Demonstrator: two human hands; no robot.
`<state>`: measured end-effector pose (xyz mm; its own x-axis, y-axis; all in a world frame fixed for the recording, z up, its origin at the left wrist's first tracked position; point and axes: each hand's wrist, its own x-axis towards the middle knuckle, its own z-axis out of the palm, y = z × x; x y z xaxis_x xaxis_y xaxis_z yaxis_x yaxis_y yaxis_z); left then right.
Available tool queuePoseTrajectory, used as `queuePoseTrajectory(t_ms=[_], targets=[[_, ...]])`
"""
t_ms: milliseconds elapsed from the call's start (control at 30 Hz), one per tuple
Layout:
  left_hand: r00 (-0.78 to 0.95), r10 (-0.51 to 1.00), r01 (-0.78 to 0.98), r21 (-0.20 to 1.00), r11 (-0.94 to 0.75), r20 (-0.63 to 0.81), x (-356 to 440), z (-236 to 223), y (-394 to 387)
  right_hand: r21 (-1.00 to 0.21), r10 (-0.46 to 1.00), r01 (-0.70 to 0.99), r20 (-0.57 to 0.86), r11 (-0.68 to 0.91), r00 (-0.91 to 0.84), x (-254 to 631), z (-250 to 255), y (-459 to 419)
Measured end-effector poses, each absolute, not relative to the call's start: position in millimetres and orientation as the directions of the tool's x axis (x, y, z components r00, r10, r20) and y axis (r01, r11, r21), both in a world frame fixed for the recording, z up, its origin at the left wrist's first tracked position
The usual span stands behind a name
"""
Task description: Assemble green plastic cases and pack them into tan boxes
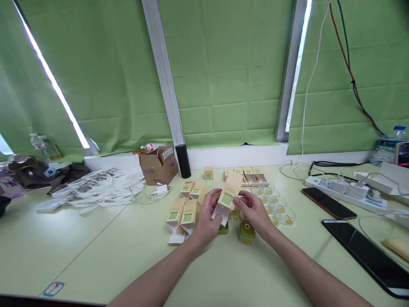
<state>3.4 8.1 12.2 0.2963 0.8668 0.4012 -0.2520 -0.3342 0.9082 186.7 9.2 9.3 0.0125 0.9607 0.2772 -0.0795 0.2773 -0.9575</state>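
Currently, your left hand (pixel 206 222) and right hand (pixel 256 211) both pinch a beige carton (pixel 230 189), which could crease if you squeeze harder.

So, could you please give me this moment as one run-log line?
left hand: holding tan carton | right hand: holding same carton | carton: white flap at lower end | nearby: green-lidded container on table

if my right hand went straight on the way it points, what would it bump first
The small carton, which the right hand is touching now; beyond it, probably the left hand, though depth is hard to judge.
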Motion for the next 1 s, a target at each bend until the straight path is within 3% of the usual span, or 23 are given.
queuePoseTrajectory(t_ms=[200,633,1000], targets=[[0.309,0.854,-0.240,0.903,-0.355,0.418,2,9,9,-0.955,0.969,-0.166,0.246,0.247,0.024,187,14,11],[0.221,0.837,0.045,0.852,-0.522,0.501,4,13,4,-0.954,0.974,-0.199,0.224,0.224,0.022,188,8,13],[0.278,0.691,0.331,0.609,-0.721,0.667,-5,6,7,-0.953,0.983,-0.241,0.181,0.186,0.041,189,21,7]])
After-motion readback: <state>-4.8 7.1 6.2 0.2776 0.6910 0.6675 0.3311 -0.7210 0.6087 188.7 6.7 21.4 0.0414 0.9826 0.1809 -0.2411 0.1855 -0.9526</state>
